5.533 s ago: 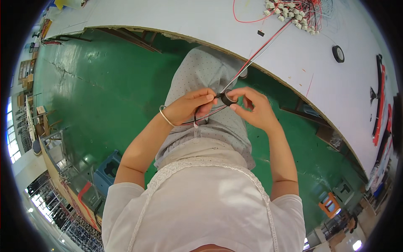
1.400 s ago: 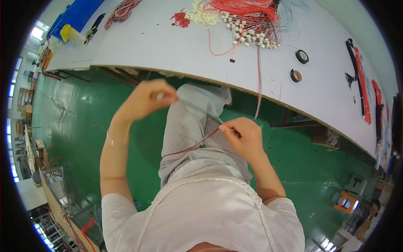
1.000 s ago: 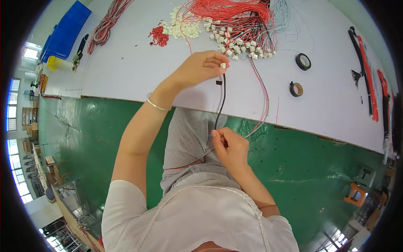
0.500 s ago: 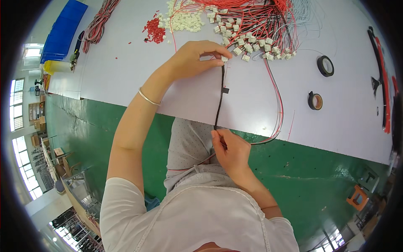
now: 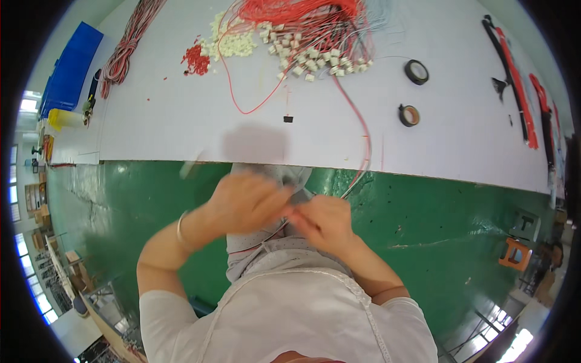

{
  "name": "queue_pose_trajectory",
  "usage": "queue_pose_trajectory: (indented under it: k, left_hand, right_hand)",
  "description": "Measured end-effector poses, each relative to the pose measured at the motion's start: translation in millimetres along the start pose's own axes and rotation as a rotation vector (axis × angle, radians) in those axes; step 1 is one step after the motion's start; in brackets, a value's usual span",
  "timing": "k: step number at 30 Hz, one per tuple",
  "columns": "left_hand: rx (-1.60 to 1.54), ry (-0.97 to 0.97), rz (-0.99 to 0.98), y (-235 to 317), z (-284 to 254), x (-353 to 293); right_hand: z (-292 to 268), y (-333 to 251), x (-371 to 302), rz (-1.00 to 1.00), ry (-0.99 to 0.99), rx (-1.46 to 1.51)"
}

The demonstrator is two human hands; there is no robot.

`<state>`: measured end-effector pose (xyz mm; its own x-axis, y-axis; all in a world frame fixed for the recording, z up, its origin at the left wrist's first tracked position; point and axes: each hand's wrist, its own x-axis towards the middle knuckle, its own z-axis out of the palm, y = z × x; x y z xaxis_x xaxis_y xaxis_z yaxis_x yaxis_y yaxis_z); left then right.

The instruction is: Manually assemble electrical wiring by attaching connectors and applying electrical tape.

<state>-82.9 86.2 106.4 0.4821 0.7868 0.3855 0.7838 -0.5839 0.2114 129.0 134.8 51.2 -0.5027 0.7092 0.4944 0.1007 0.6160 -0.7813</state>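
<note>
Compared with the frame 0.5 s earlier, the left hand (image 5: 249,202) has come back from over the table (image 5: 181,130) to just off its near edge, close beside the right hand (image 5: 324,222). Then, a black-wrapped length was stretched between the 2 hands, with a white connector at the left fingers; now that length cannot be made out. The small black piece (image 5: 288,119) on the table, partly behind the wrapped length then, is fully visible.

The left hand is blurred, its fingers curled; I cannot tell whether it grips anything. The right hand is closed on the wires (image 5: 367,140), thumb and fingers pinched together near the left fingertips; blur hides whether the 2 hands touch.

The wires curve from the far pile of white connectors (image 5: 311,60) down the table and over its near edge to the right hand; a strand also crosses the lap at left. A pale blurred thing (image 5: 192,166) shows at the table edge, left of the left hand. 2 tape rolls (image 5: 417,82) lie to the right.
</note>
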Motion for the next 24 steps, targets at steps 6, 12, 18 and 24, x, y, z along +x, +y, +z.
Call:
queue_pose_trajectory:
  k: [6, 12, 18, 24]
  left_hand:
    - [-0.289, 0.018, -0.392, 105.9, -25.5, -122.8]
    - [-0.634, 0.201, -1.222, 223.3, -17.5, -251.8]
    - [-0.425, 0.342, -1.681, 358.9, 51.4, -525.1]
    - [-0.192, -0.101, -1.793, 359.7, 91.6, -600.5]
  right_hand:
    - [-27.5, -13.2, -15.9, -0.352, -0.209, -0.060]
    - [29.4, 8.9, -8.2, 0.864, -0.109, 0.970]
    - [89.5, 33.2, 65.6, 0.854, 0.165, 1.648]
    - [91.3, -36.9, -42.3, 0.922, 0.099, 1.080]
